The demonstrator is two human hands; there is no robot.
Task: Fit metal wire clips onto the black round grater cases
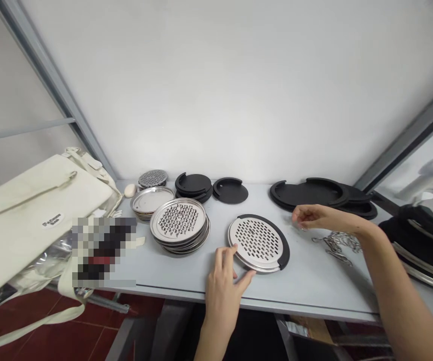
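In the head view, a round metal grater disc [256, 238] lies on the table with a black curved rim piece [284, 248] around its far and right edge. My left hand [224, 276] is at the disc's near left edge, with fingertips and thumb set against its rim. Further right, my right hand [310, 217] is raised above the table, fingers bent and drawn together. Whatever lies between those fingertips is too small to make out. Beside that hand is a tangled pile of metal wire clips [339, 245].
A stack of grater discs [179, 220] and plain metal discs [152, 200] stand left. Black round holders [230, 190] and larger black holders [306, 193] line the back. A cream bag [51, 195] covers the left end; stacked black-and-metal pieces [423, 245] stand right.
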